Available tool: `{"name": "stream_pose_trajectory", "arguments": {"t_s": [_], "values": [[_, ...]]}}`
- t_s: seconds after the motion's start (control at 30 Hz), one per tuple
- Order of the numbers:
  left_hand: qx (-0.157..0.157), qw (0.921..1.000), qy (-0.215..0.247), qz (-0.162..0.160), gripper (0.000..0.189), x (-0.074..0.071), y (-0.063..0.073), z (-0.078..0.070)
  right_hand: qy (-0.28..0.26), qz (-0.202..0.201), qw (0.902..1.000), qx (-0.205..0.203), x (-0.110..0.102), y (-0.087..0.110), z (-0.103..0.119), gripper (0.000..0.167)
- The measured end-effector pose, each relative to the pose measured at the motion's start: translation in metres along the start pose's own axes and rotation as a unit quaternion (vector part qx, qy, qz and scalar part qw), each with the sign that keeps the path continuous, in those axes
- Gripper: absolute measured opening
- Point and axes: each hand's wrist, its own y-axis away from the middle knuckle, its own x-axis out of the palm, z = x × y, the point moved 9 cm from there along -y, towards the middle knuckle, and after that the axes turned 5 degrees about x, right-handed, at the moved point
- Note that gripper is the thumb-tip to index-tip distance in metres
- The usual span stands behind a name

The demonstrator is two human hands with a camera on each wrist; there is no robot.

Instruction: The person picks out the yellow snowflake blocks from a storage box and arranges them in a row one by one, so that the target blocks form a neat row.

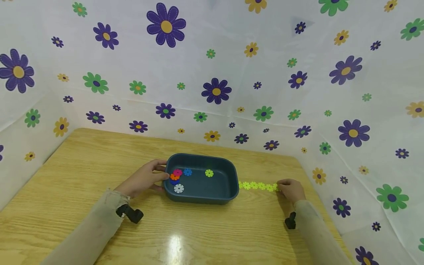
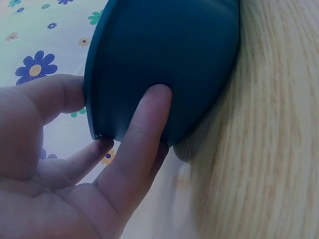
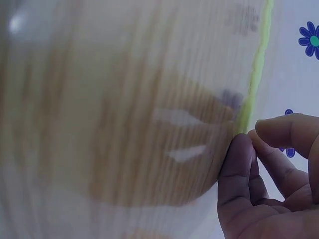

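My left hand (image 1: 145,179) grips the left end of a dark blue plastic basin (image 1: 202,200), with the thumb over the rim and fingers against the outer wall. Close up in the left wrist view, fingertips press on that basin's wall (image 2: 159,45). Inside lie loose snowflake discs: a white disc (image 1: 179,188), an orange disc (image 1: 174,177), a pink disc (image 1: 177,172), two blue ones and a yellow-green disc (image 1: 209,173). To the right, my right hand (image 1: 293,189) pinches the far end of a row of joined yellow-green snowflake discs (image 1: 261,186), which lies along the table.
The wooden table (image 1: 198,235) carries the basin near its middle. A white flower-printed sheet (image 1: 192,66) stands along the back and both sides. The row of discs reaches the basin's right wall in the head view.
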Motion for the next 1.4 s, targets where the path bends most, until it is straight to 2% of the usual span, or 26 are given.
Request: {"name": "stream_pose_trajectory", "arguments": {"t_s": [0.33,0.6,0.7,0.83,1.13,1.27,1.4], "values": [[0.002,1.0000,0.003,0.002,0.060,0.000,0.001,-0.002,-0.004,0.004,1.0000,0.005,0.001,0.000,-0.003,0.035],[0.003,1.0000,0.006,0.003,0.063,-0.001,0.002,-0.001,0.004,-0.005,0.9999,-0.015,-0.006,0.017,0.018,0.038],[0.006,1.0000,0.007,0.002,0.062,-0.003,0.004,-0.001,-0.001,-0.005,0.9992,-0.040,-0.003,0.024,0.038,0.040],[0.008,0.9999,0.007,0.002,0.062,-0.004,0.004,0.000,-0.027,0.012,0.9964,-0.079,0.008,0.034,0.076,0.041],[0.009,0.9999,0.007,0.004,0.062,-0.004,0.004,0.002,-0.056,0.031,0.9865,-0.151,0.051,0.060,0.157,0.029],[0.007,0.9999,0.008,0.000,0.063,-0.002,0.003,0.000,-0.060,0.051,0.9846,-0.156,0.078,0.067,0.185,0.026],[0.007,1.0000,0.003,-0.003,0.063,0.000,0.001,0.000,-0.043,0.088,0.9861,-0.134,0.110,0.065,0.200,0.024]]}}
